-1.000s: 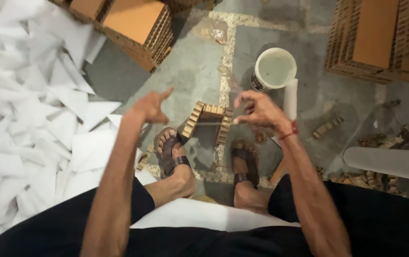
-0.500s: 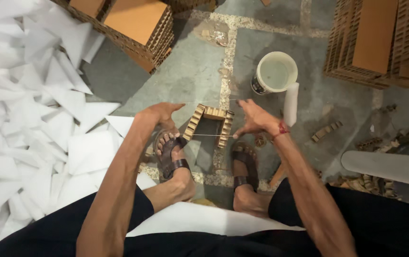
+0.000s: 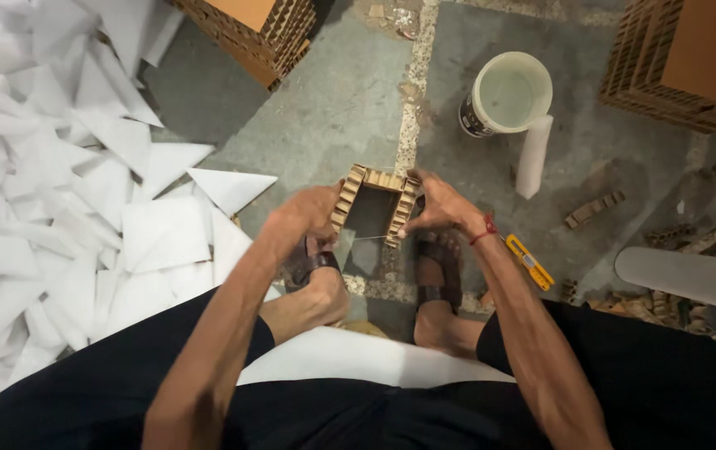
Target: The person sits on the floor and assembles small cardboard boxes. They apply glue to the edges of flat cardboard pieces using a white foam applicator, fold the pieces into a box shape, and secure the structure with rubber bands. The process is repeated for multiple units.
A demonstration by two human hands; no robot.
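Observation:
A small three-sided frame of corrugated cardboard strips [image 3: 375, 178] is held above my sandalled feet. My left hand [image 3: 310, 213] grips its left side. My right hand [image 3: 440, 207], with a red thread at the wrist, grips its right side. A thin thread or strip [image 3: 372, 238] runs taut between both hands across the frame's open near end. A white sheet [image 3: 350, 357] lies across my lap.
A heap of white triangular pieces [image 3: 58, 192] covers the floor at left. Cardboard stacks [image 3: 258, 25] stand at top centre, and another stack [image 3: 691, 58] at top right. A white bucket [image 3: 506, 93], a white roll [image 3: 533, 157], a yellow cutter [image 3: 530, 262] and cardboard scraps [image 3: 595, 208] lie at right.
My hands have come together from spread apart onto the sides of the cardboard frame. The thread is now pulled short across its open end.

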